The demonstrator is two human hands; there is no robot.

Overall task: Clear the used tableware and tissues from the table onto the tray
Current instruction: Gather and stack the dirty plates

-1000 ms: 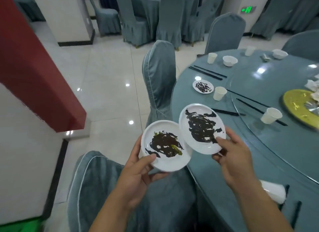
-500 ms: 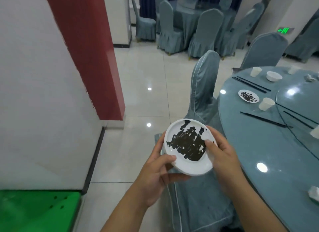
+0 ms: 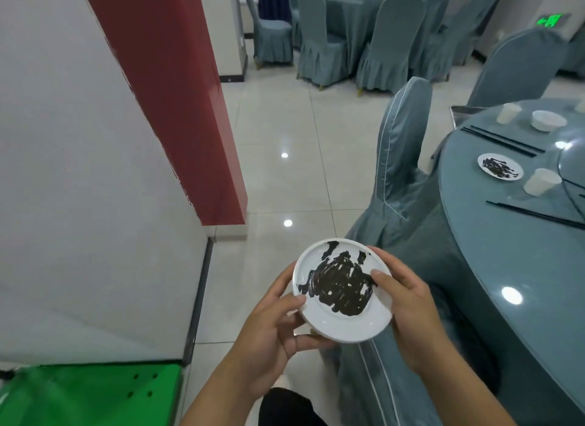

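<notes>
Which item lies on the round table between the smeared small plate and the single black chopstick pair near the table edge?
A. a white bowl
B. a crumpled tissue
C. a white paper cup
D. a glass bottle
C: a white paper cup stands just below the smeared small plate and above the black chopsticks on the round table.

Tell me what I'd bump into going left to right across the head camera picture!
green tray → red pillar → left hand → dirty plate → right hand → second dirty plate on the table → paper cup
</notes>
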